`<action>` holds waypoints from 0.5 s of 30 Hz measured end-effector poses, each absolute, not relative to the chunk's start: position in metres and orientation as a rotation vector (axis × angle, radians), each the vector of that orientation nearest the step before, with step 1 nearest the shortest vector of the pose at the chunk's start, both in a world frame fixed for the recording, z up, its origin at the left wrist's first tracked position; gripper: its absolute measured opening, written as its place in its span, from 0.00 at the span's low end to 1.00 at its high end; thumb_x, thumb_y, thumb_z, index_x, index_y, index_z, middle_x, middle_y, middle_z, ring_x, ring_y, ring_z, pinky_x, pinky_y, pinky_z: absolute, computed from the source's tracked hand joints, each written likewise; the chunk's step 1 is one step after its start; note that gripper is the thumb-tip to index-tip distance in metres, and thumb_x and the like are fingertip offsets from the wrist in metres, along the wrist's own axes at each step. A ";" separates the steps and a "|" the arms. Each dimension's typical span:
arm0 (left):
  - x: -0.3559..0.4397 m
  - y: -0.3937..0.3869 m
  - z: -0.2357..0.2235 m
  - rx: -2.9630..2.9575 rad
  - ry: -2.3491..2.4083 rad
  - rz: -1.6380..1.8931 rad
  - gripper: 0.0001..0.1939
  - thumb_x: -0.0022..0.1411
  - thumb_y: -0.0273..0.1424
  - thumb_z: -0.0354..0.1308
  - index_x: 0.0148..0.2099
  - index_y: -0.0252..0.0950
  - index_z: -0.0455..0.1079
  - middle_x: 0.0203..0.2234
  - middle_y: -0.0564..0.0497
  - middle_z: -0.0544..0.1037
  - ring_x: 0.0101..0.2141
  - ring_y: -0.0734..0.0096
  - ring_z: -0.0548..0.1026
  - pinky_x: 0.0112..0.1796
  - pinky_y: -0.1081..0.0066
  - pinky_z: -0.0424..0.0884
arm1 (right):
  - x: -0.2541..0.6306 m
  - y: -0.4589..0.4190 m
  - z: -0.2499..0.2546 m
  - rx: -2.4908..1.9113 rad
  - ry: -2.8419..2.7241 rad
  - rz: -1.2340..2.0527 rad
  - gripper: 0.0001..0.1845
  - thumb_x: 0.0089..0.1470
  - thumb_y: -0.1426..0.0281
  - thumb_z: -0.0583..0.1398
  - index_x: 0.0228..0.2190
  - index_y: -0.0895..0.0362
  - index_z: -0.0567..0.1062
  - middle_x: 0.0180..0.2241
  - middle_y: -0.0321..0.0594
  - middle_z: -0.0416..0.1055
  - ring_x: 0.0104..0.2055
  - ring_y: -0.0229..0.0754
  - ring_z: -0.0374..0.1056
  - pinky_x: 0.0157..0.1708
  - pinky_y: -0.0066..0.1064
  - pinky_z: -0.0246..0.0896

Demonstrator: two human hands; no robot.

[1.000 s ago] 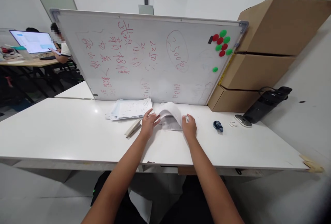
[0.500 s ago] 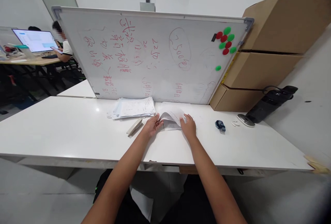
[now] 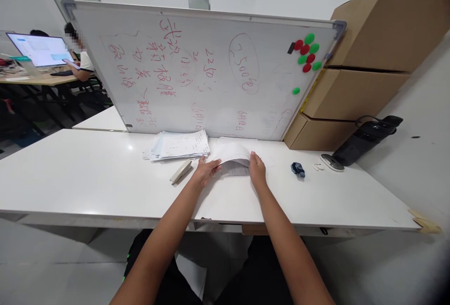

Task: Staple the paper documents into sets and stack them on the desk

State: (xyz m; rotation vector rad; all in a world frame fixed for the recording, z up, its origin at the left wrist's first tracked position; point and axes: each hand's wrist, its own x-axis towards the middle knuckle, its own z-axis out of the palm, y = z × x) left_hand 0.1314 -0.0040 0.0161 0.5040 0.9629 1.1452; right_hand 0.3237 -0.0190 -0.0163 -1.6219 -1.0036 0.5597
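Note:
On the white table (image 3: 87, 178) a small sheaf of white printed papers (image 3: 232, 157) lies in front of me, its top sheets bent over into a curve. My left hand (image 3: 206, 171) pinches the sheaf's left edge. At the right edge my right hand (image 3: 257, 170) has its fingers closed on the folded sheets. A fanned stack of printed papers (image 3: 177, 145) rests just left of the sheaf, and a beige stapler (image 3: 180, 171) lies by my left hand.
A whiteboard (image 3: 211, 70) with red writing and red and green magnets leans behind the papers against stacked cardboard boxes (image 3: 365, 65). A dark blue binder clip (image 3: 297, 170), a small white piece (image 3: 318, 167) and a black device (image 3: 365, 141) lie at right. A person sits at a far-left desk with a monitor (image 3: 38, 49).
The top sheets, arched high a second ago, have been pressed down to a lower fold. Both hands stayed on the sheaf's edges. The camera shifted slightly.

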 end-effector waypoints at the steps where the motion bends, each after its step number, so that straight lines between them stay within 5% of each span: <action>1: 0.131 -0.005 0.017 0.489 0.959 1.147 0.51 0.51 0.16 0.66 0.67 0.36 0.36 0.31 0.52 0.73 0.23 0.78 0.75 0.29 0.77 0.76 | 0.324 -0.019 -0.017 -1.625 -0.998 0.553 0.37 0.58 0.47 0.45 0.55 0.60 0.68 0.58 0.47 0.64 0.61 0.47 0.58 0.60 0.37 0.51; 5: 0.129 -0.005 0.013 0.531 0.979 1.179 0.58 0.48 0.19 0.69 0.68 0.41 0.33 0.45 0.43 0.73 0.28 0.76 0.78 0.35 0.74 0.77 | 0.326 -0.017 -0.019 -1.625 -0.992 0.538 0.37 0.57 0.48 0.48 0.58 0.59 0.64 0.60 0.46 0.61 0.62 0.48 0.57 0.60 0.39 0.51; 9: 0.131 -0.005 0.007 0.717 1.020 1.257 0.62 0.46 0.24 0.72 0.68 0.52 0.29 0.63 0.36 0.55 0.42 0.67 0.78 0.41 0.69 0.76 | 0.328 -0.014 -0.025 -1.635 -1.038 0.561 0.36 0.54 0.51 0.52 0.60 0.56 0.61 0.62 0.45 0.58 0.61 0.49 0.57 0.58 0.39 0.55; 15: 0.135 -0.004 0.009 0.616 0.903 1.119 0.57 0.48 0.20 0.69 0.68 0.40 0.33 0.51 0.39 0.71 0.38 0.68 0.77 0.37 0.70 0.76 | 0.328 -0.012 -0.026 -1.563 -0.988 0.665 0.41 0.49 0.57 0.59 0.61 0.59 0.58 0.61 0.50 0.58 0.61 0.50 0.58 0.55 0.36 0.59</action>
